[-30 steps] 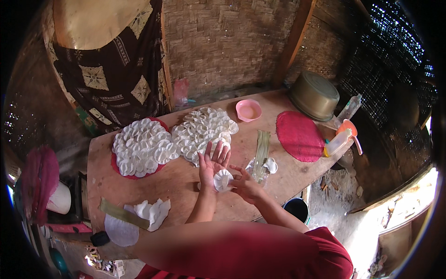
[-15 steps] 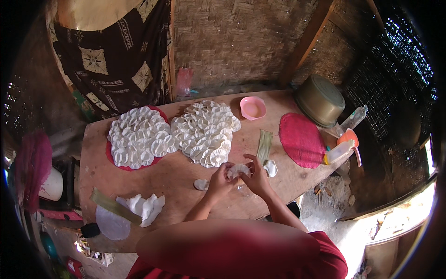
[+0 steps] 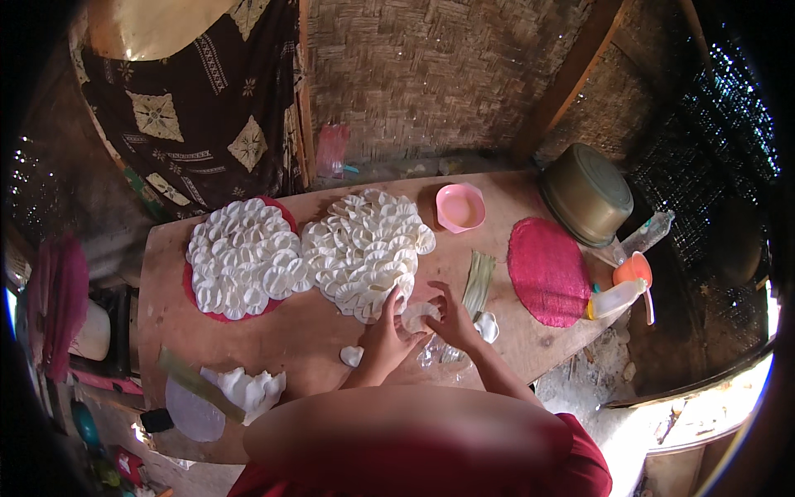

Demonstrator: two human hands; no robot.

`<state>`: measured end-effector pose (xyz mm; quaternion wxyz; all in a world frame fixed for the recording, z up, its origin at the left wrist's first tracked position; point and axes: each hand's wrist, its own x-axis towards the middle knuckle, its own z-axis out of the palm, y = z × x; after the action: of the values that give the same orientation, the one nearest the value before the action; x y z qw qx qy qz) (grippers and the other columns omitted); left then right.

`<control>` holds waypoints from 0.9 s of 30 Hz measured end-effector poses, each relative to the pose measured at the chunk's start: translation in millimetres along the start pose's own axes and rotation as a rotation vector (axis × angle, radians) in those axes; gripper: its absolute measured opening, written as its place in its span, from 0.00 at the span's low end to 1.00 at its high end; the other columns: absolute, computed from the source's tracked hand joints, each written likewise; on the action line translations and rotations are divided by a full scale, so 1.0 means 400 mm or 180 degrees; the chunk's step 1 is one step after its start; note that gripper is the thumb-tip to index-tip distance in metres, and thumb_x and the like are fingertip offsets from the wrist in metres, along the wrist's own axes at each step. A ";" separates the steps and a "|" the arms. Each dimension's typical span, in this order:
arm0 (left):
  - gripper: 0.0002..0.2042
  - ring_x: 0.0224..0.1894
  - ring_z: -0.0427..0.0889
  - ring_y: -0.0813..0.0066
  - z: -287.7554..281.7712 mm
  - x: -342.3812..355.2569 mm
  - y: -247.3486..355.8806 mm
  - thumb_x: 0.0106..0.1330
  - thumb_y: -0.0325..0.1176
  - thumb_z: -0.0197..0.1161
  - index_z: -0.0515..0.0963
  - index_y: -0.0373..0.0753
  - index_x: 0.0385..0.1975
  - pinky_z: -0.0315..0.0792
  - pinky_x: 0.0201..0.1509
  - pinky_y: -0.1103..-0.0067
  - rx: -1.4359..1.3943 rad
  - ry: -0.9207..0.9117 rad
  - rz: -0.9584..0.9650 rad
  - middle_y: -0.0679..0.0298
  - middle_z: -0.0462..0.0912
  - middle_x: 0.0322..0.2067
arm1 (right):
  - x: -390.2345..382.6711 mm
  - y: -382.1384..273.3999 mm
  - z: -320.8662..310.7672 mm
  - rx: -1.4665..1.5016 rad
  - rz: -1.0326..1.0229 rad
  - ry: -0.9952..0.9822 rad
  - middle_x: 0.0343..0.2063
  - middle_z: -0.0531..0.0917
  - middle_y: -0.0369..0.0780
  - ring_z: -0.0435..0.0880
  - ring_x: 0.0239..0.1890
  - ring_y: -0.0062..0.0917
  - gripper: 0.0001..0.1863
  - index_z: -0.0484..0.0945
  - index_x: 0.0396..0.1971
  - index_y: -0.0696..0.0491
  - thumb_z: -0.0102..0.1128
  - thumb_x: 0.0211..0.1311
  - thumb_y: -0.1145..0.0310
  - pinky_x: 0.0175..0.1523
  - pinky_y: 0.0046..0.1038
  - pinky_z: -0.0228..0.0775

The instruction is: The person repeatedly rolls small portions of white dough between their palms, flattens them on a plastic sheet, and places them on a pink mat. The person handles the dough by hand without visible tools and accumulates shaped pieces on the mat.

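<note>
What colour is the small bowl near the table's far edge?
Pink bowl, seen in the head view.

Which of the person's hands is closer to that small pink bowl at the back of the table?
The right hand. It is below the pink bowl, a little to the bowl's left; the left hand is farther left and lower. Both hands are on a white disc.

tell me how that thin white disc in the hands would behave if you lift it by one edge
The white disc, pinched between left hand and right hand, looks very thin, so it would probably droop and be light. The similar discs piled on the table have curled edges, which suggests they are soft and might tear easily.
</note>
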<state>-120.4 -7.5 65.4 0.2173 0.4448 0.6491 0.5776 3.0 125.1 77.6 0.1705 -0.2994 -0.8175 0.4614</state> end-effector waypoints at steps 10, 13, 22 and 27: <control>0.41 0.48 0.79 0.63 -0.062 0.027 -0.009 0.56 0.27 0.70 0.51 0.41 0.68 0.74 0.52 0.71 -0.0085 0.0205 -0.0115 0.52 0.71 0.57 | 0.332 0.174 -0.104 -0.0444 -0.0814 0.0068 0.42 0.77 0.44 0.79 0.45 0.34 0.37 0.63 0.61 0.50 0.64 0.47 0.78 0.52 0.35 0.70; 0.40 0.47 0.80 0.68 -0.074 0.032 -0.006 0.57 0.26 0.69 0.52 0.39 0.67 0.72 0.53 0.73 -0.0111 0.0267 -0.0075 0.52 0.74 0.55 | 0.385 0.170 -0.104 -0.0481 -0.0878 0.0029 0.46 0.75 0.41 0.79 0.46 0.31 0.37 0.64 0.60 0.49 0.67 0.46 0.77 0.53 0.32 0.70; 0.35 0.49 0.80 0.67 -0.099 0.012 -0.004 0.61 0.28 0.66 0.54 0.39 0.66 0.73 0.53 0.72 -0.0326 0.0168 -0.0148 0.55 0.74 0.55 | 0.332 0.129 -0.133 -0.1571 -0.1309 0.0830 0.49 0.71 0.45 0.72 0.52 0.39 0.36 0.67 0.57 0.50 0.70 0.44 0.72 0.56 0.37 0.66; 0.26 0.49 0.80 0.68 -0.144 -0.042 0.007 0.61 0.28 0.66 0.65 0.37 0.59 0.73 0.53 0.72 -0.0118 0.0067 -0.0376 0.58 0.78 0.51 | 0.041 0.172 -0.233 -0.1316 0.0166 0.0589 0.53 0.70 0.50 0.72 0.53 0.46 0.28 0.73 0.54 0.49 0.67 0.51 0.64 0.56 0.42 0.66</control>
<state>-157.0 -53.5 77.8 0.2523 0.3956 0.6657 0.5803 65.2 223.8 66.9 0.1678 -0.3901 -0.8676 0.2589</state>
